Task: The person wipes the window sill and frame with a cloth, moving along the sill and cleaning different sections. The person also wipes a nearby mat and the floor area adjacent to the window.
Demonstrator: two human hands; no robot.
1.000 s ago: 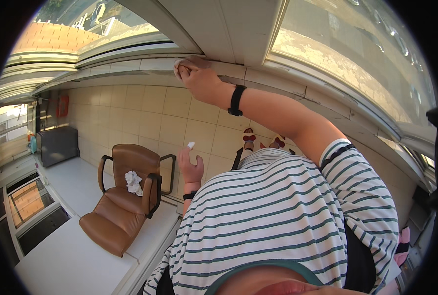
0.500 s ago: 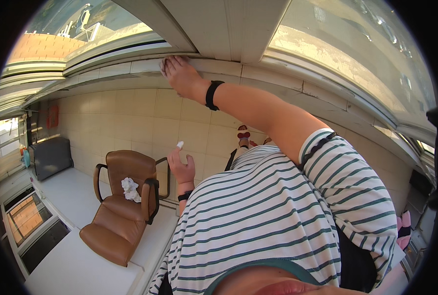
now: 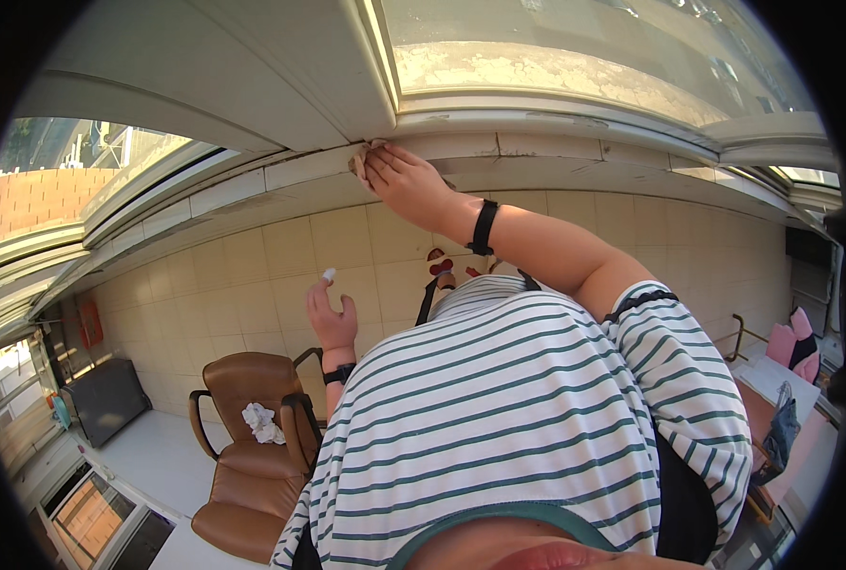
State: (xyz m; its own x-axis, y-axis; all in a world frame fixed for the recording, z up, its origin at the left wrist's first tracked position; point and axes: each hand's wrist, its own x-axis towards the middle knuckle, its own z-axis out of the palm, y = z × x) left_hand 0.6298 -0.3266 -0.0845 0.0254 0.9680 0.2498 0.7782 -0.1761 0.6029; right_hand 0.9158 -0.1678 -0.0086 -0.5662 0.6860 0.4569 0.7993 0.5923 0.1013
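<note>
On my feed I count two bare hands: one left hand and one right hand. I get two black wristbands, one behind each set of fingers. There is one pale cloth at the right fingers and one white finger cover on the left ones. Below the left fingers I see one brown chair and one heap of crumpled white paper, its sheets uncountable. Farther out, left of those fingers, I count one dark box and one red object.
</note>
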